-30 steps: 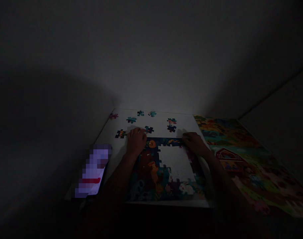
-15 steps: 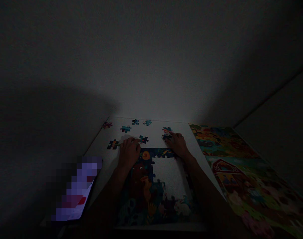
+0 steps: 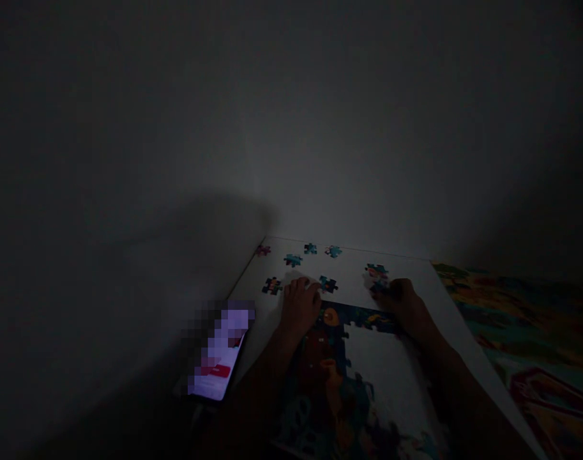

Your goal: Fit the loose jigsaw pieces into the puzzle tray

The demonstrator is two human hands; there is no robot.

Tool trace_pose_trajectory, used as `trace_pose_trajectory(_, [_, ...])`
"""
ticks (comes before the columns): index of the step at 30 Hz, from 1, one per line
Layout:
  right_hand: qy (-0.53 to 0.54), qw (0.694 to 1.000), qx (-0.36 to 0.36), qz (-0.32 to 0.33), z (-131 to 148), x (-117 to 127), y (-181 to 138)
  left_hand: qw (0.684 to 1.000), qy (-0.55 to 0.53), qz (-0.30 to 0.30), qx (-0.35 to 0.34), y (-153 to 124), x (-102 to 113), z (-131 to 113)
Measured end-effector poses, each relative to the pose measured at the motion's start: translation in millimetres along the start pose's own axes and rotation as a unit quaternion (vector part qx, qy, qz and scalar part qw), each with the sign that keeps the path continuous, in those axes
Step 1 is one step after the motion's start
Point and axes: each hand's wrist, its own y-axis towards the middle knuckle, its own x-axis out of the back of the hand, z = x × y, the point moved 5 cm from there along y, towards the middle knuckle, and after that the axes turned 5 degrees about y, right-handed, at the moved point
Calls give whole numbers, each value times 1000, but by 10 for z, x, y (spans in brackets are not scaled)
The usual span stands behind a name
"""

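Note:
A partly assembled jigsaw puzzle [image 3: 315, 364] with a dark picture lies on the white table, a large gap inside its frame. My left hand [image 3: 301, 305] rests palm down beyond its upper left corner, fingers apart and slightly bent. Its index finger comes close to a loose dark-blue piece [image 3: 328, 284]; contact is hard to make out. At the upper right, my right hand [image 3: 406, 306] has its fingers bent together on a dark puzzle piece [image 3: 379, 287]. Just behind that is a teal and pink piece [image 3: 376, 271], touching or overlapping it. Dim light blurs the fingertips.
Several loose pieces, among them a teal one [image 3: 293, 260] and a pinkish one [image 3: 263, 250], lie toward the back of the table [image 3: 351, 268]. A lit phone [image 3: 219, 370] stands left. Colourful finished puzzles [image 3: 492, 313] lie right. White walls [image 3: 339, 160] rise behind and left.
The view has swung left, so everything sits further right and lower. My right hand's fingers have curled in at the dark piece. My left hand stays about where it was.

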Motion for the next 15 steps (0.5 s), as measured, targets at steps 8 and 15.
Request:
trace_pose_trajectory(8, [118, 992, 15, 31, 232, 127, -127, 1000, -6, 3, -1, 0, 10, -4])
trace_pose_trajectory(15, [205, 889, -25, 408, 650, -20, -596, 999, -37, 14, 2, 36, -15, -10])
